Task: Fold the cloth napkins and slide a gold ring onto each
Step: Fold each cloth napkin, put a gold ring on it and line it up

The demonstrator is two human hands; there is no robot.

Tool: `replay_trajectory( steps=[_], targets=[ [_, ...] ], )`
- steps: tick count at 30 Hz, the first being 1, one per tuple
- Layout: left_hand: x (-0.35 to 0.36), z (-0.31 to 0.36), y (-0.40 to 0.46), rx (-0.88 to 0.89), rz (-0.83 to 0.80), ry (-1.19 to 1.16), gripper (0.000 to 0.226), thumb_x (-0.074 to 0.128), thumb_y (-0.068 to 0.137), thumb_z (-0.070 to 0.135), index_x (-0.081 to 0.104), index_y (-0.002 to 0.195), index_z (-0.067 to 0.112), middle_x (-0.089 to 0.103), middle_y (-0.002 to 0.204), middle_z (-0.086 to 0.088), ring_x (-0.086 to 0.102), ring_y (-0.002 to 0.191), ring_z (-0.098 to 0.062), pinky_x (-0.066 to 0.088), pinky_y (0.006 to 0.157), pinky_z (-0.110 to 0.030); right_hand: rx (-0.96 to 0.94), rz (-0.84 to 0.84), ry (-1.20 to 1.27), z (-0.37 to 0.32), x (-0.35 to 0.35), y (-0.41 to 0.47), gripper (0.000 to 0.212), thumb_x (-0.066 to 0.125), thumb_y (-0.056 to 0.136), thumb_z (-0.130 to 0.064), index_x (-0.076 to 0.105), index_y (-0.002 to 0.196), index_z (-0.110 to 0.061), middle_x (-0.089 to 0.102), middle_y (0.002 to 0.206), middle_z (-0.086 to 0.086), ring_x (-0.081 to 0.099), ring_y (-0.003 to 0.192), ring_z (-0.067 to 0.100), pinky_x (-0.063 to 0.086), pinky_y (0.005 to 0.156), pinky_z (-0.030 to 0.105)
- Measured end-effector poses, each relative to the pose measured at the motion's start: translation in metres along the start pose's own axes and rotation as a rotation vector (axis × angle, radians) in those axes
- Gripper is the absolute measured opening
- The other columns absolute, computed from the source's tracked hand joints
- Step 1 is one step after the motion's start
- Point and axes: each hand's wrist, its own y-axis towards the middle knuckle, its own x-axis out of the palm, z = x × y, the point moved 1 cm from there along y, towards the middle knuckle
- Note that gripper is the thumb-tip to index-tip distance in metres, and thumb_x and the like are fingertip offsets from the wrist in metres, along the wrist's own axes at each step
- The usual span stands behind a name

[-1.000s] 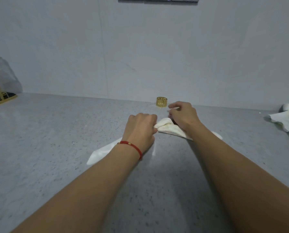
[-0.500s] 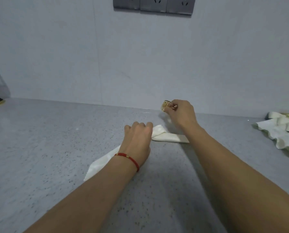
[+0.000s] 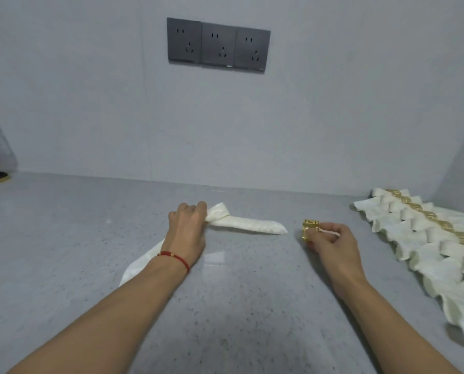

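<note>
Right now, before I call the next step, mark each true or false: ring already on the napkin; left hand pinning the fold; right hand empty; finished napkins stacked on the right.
1. The gold ring is already on the napkin. False: it is apart from it, beyond its right tip.
2. The left hand presses on the napkin's fold. True.
3. The right hand is empty. False: it pinches the ring.
4. Ringed napkins lie in a row on the right of the counter. True.

Grey wall with triple sockets above speckled counter.
</note>
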Motion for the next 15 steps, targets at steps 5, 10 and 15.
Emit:
replay_trajectory(
  steps=[5, 10, 15],
  targets=[
    [-0.003, 0.002, 0.001, 0.010, 0.013, -0.082, 0.036, 0.068, 0.064, -0.019, 0.048, 0.071, 0.009, 0.048, 0.060, -0.004, 0.041, 0.059, -0.024, 0.037, 0.053, -0.032, -0.004, -0.069, -0.005, 0.002, -0.002, 0.002, 0.049, 0.086, 0.078, -0.036, 0.057, 0.117, -0.029, 0.072, 0.108, -0.003, 0.070, 0.100, 0.017, 0.054, 0.099, 0.045],
    [-0.003, 0.009, 0.001, 0.070, 0.074, -0.129, 0.033, 0.070, 0.071, -0.014, 0.049, 0.072, 0.010, 0.041, 0.065, 0.006, 0.039, 0.061, -0.021, 0.032, 0.058, -0.030, -0.036, -0.217, 0.021, -0.006, -0.003, 0.001, 0.049, 0.082, 0.085, -0.028, 0.056, 0.127, -0.028, 0.073, 0.113, 0.000, 0.071, 0.102, 0.016, 0.055, 0.096, 0.036],
    [-0.003, 0.015, 0.000, 0.096, 0.058, -0.204, 0.024, 0.072, 0.077, -0.010, 0.055, 0.076, 0.007, 0.053, 0.069, -0.004, 0.045, 0.064, -0.021, 0.037, 0.058, -0.033, -0.087, -0.358, 0.070, -0.019, -0.009, -0.009, 0.047, 0.079, 0.088, -0.022, 0.059, 0.130, -0.031, 0.076, 0.111, -0.003, 0.073, 0.100, 0.012, 0.053, 0.089, 0.027]
  ],
)
